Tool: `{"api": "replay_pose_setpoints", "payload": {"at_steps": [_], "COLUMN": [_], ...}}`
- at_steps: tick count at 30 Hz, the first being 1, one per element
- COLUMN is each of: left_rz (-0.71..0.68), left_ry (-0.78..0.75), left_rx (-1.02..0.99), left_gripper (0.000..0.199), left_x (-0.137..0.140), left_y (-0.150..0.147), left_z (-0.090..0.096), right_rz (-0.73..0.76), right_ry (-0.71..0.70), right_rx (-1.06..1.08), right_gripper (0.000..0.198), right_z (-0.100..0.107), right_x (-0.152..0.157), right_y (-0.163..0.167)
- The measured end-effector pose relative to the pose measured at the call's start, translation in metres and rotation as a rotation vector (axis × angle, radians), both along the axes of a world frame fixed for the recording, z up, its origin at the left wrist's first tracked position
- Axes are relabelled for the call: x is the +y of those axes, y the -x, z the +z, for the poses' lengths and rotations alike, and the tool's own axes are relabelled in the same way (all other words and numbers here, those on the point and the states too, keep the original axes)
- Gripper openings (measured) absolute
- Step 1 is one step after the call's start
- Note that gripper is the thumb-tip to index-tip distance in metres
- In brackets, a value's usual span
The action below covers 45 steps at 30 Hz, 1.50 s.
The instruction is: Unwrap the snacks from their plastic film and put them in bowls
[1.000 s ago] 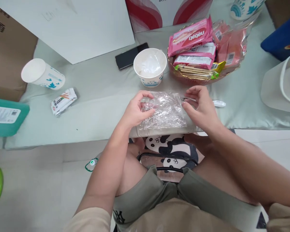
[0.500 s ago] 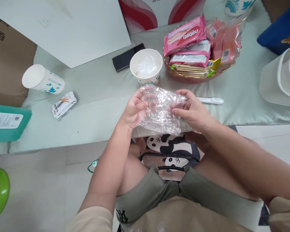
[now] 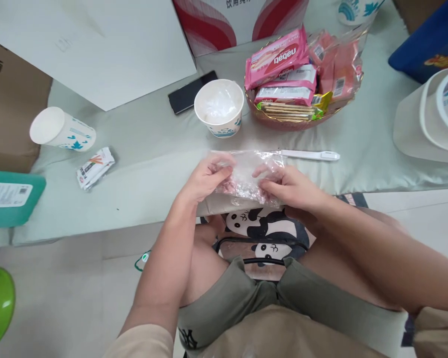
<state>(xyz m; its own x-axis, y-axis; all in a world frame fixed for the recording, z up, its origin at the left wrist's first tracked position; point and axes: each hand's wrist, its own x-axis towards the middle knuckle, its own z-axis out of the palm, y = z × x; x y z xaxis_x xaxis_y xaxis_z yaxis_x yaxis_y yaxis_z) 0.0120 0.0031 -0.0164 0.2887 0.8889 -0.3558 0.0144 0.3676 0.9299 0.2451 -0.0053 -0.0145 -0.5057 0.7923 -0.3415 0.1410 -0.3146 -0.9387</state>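
A crinkled sheet of clear plastic film [image 3: 245, 171] is stretched between my hands at the table's front edge. My left hand [image 3: 211, 174] pinches its left side between thumb and fingers. On the other side, my right hand [image 3: 285, 184] grips the film with the thumb on top. Whether the film is a bag or a single layer I cannot tell. Just beyond it stands a paper cup [image 3: 219, 109] with clear plastic inside. A white, slim-handled utensil [image 3: 309, 155] lies to the right of the film, its left end under or behind the plastic.
A pink basket [image 3: 283, 122] of wrapped snacks stands behind the utensil. A black phone [image 3: 192, 92] lies near a large white box [image 3: 134, 44]. At left are a tipped paper cup [image 3: 65, 129], a small packet [image 3: 96, 168] and a green container [image 3: 13, 199]. White bins [image 3: 421, 119] stand at right.
Both hands have come down a little toward the table edge with the film. The film now looks flatter and more spread out. The view has shifted slightly.
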Motion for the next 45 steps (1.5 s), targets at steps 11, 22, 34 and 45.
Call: {"api": "replay_pose_setpoints", "payload": {"at_steps": [11, 22, 34, 45], "left_rz": [0.073, -0.085, 0.207, -0.083], "left_ry": [-0.043, -0.144, -1.055, -0.339], "left_rx": [-0.228, 0.016, 0.642, 0.319], "left_gripper": [0.025, 0.025, 0.02, 0.027], "left_x": [0.006, 0.003, -0.02, -0.017], "left_y": [0.007, 0.004, -0.027, -0.035], "left_z": [0.006, 0.0, -0.003, 0.003], "right_rz": [-0.273, -0.313, 0.118, -0.189], "right_ry": [0.034, -0.446, -0.287, -0.606], "right_rx": [0.287, -0.078, -0.266, -0.214], "right_gripper": [0.015, 0.032, 0.015, 0.043], "right_z": [0.004, 0.004, 0.01, -0.002], "right_x": [0.003, 0.012, 0.008, 0.008], "right_y": [-0.002, -0.016, -0.003, 0.001]}}
